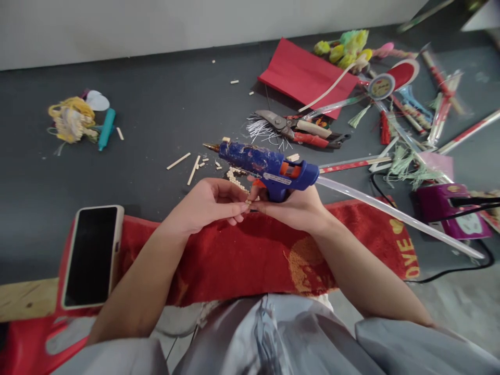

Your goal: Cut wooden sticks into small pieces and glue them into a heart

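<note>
In the middle of the view, my right hand point(300, 208) is wrapped round a blue hot glue gun point(253, 159), its nozzle pointing left and a long clear glue stick point(394, 213) running out of its back. My left hand point(207, 205) is closed in a pinch on a small cream piece, mostly hidden by the fingers. The fingertips of both hands meet there. Just beyond them a bumpy cream strip of small bits point(236, 179) curves under the gun; whether it joins the pinched piece I cannot tell. Cut cream sticks point(193, 170) lie to the left.
Red cloth point(242, 260) covers the table's front edge, with a phone point(94, 255) at left. Pruning shears point(281, 122), red paper point(300, 78) and a ribbon spool point(394, 80) lie beyond. A purple power socket point(453, 208) with black cables sits right; yarn point(72, 120) lies far left.
</note>
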`<state>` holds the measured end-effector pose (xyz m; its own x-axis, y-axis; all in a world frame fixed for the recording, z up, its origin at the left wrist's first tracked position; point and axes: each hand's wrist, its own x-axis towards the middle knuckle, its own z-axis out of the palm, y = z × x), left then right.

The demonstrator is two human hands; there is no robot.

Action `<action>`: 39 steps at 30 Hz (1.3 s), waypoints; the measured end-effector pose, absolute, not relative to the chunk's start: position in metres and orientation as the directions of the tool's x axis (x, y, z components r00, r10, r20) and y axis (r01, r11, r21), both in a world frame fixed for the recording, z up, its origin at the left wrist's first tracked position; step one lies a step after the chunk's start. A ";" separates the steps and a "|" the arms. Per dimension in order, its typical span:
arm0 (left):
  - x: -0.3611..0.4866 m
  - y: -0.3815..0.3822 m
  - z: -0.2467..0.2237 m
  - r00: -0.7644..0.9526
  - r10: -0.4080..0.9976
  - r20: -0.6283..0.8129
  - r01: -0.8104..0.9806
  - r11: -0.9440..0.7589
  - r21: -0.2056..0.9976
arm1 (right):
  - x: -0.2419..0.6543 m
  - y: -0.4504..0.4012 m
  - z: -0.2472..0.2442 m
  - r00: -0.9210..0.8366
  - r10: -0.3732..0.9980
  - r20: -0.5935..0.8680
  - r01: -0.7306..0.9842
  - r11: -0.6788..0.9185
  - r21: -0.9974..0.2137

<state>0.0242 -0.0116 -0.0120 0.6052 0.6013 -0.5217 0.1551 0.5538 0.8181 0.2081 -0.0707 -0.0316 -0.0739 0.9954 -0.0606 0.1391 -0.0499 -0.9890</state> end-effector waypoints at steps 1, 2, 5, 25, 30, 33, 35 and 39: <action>0.025 -0.012 -0.012 0.604 0.607 -0.516 0.145 0.553 0.821 | 0.208 -0.071 -0.032 -0.065 0.995 -0.074 0.131 -0.065 -0.989; 0.025 -0.012 -0.012 0.605 0.612 -0.510 0.135 0.552 0.823 | 0.208 -0.070 -0.031 -0.053 0.995 -0.085 0.124 -0.078 -0.989; 0.025 -0.012 -0.012 0.598 0.636 -0.488 0.093 0.550 0.830 | 0.208 -0.070 -0.028 0.018 0.998 -0.062 0.112 -0.063 -0.992; 0.022 0.005 0.000 0.363 0.735 -0.573 -0.537 0.667 0.516 | 0.211 -0.075 -0.023 -0.049 0.998 0.026 -0.007 0.026 -1.000; 0.023 0.003 0.002 0.359 0.742 -0.566 -0.520 0.663 0.539 | 0.211 -0.076 -0.025 -0.093 0.996 -0.005 0.024 -0.003 -1.000; 0.023 0.001 0.002 0.358 0.751 -0.556 -0.505 0.656 0.561 | 0.212 -0.076 -0.026 -0.104 0.994 -0.015 0.022 -0.013 -1.000; 0.023 0.001 0.002 0.360 0.752 -0.552 -0.494 0.656 0.571 | 0.212 -0.077 -0.027 -0.109 0.994 -0.013 0.020 -0.011 -1.000; 0.022 0.001 0.002 0.366 0.749 -0.552 -0.471 0.661 0.585 | 0.213 -0.078 -0.028 -0.116 0.993 -0.010 0.040 -0.006 -0.999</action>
<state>0.0223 0.0009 0.0019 0.3664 0.7494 -0.5515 -0.4711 0.6606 0.5846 0.2128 -0.0780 -0.0279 -0.1160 0.9932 -0.0103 0.0401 -0.0057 -0.9992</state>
